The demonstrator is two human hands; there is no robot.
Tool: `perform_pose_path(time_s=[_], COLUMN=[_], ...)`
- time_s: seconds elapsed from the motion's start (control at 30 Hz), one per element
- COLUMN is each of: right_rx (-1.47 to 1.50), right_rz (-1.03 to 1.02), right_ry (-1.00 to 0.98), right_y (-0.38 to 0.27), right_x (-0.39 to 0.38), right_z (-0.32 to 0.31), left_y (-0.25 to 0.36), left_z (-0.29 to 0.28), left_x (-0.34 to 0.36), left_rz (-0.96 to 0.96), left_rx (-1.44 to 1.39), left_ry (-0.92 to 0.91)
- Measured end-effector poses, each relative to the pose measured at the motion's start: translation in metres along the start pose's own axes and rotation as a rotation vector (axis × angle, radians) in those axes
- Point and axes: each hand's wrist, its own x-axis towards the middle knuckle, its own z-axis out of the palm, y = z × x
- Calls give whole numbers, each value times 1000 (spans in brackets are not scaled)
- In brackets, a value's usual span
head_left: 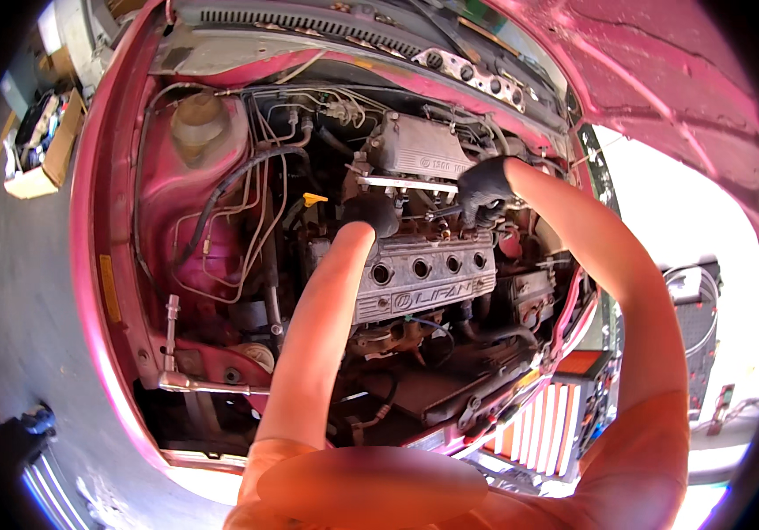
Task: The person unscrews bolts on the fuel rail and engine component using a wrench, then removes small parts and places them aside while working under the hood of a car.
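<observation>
Both hands wear black gloves. My left hand (372,214) reaches in between the valve cover (423,296), with its row of round openings, and the metal rail (410,184); its fingers are hidden. My right hand (483,193), fingers curled, grips a thin metal tool (437,214) that points left below the rail. Above the rail sits a silver intake housing (415,141). A yellow dipstick handle (313,199) stands left of my left hand.
The pink hood (653,71) is raised at right. A long-handled socket wrench (211,385) rests at the bay's lower left. A loose gasket-like plate (494,84) lies below the windscreen. A cardboard box (44,146) sits at left; a red tool cabinet (547,406) stands beyond the front.
</observation>
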Motion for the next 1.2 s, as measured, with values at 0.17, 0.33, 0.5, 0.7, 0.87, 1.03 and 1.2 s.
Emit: perform_pose_path(time_s=[0.17, 0.33, 0.5, 0.7, 0.87, 1.03, 1.2], right_rx=[-363, -791, -1211, -745, -754, -623, -784], right_rz=[-421, -91, -306, -18, -483, -34, -146], right_ry=[224, 757, 1391, 1052, 1576, 1305, 1506], right_y=[20, -5, -103, -21, -75, 17, 77], right_x=[-16, -32, -58, 8, -52, 26, 69], right_z=[5, 34, 66, 50, 52, 65, 65], left_y=[63, 102, 77, 89, 84, 102, 99], left_z=[-16, 21, 19, 28, 53, 60, 67], left_x=[-21, -8, -14, 7, 19, 12, 11], left_rz=[295, -110, -56, 22, 136, 102, 190], left_rx=[-118, -383, -354, -212, -645, -315, -120], left_ry=[206, 165, 473, 257, 800, 484, 49])
